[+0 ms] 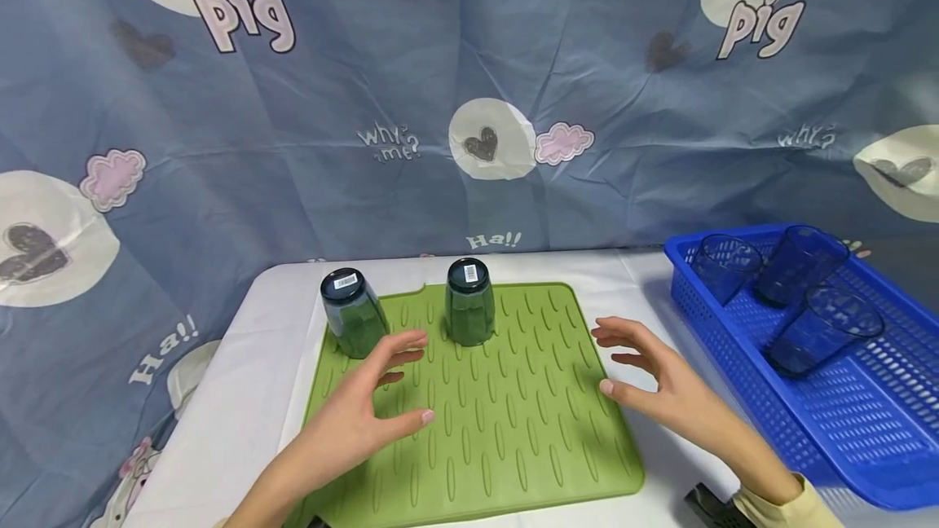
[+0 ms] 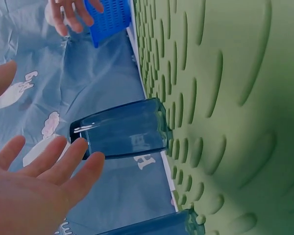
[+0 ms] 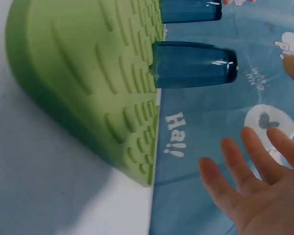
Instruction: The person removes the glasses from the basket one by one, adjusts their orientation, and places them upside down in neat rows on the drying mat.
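Hovering left hand (image 1: 370, 406) and right hand (image 1: 656, 381), fingers spread, gripping nothing | draining tumblers (image 1: 469, 302) rim-down on ridged mat (image 1: 513, 430)

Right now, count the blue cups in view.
5. Two stand upside down on the green mat: left cup, middle cup. Three lie in the blue basket. None looks hidden.

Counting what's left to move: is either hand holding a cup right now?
No: in the head view the left hand and right hand hover open over the mat, holding nothing.
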`<state>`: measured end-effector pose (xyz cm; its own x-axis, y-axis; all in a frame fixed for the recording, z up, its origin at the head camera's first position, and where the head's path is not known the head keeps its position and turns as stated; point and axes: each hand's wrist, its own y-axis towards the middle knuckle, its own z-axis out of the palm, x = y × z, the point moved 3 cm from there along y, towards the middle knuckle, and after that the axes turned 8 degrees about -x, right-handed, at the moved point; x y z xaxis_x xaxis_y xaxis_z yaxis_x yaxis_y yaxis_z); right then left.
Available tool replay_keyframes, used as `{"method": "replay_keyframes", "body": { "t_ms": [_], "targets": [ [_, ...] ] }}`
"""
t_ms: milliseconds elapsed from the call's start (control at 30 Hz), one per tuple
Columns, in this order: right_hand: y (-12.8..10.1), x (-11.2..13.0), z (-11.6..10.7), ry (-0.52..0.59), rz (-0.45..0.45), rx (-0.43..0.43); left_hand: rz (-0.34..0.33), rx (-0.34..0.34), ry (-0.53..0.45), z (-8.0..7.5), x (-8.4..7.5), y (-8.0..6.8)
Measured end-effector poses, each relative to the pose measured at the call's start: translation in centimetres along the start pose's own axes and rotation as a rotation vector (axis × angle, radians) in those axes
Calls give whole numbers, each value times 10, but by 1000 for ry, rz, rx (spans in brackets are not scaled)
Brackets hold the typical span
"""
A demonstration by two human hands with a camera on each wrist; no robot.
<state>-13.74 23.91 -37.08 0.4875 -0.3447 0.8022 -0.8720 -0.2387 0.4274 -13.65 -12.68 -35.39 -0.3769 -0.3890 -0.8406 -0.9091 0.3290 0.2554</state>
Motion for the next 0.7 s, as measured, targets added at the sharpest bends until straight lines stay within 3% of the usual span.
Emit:
{"method": "replay_keyframes", "body": {
  "t_ms": [267, 567, 700],
  "targets": [
    [0, 18, -4, -9, -40, -25, -62, 48, -25, 9, 3, -5],
    [-2, 32, -9, -30, -26, -29, -86, 176, -31, 28, 7, -11],
    [-2, 37, -12, -40, -50, -40, -62, 207, -48, 32, 5, -12]
  ]
}}
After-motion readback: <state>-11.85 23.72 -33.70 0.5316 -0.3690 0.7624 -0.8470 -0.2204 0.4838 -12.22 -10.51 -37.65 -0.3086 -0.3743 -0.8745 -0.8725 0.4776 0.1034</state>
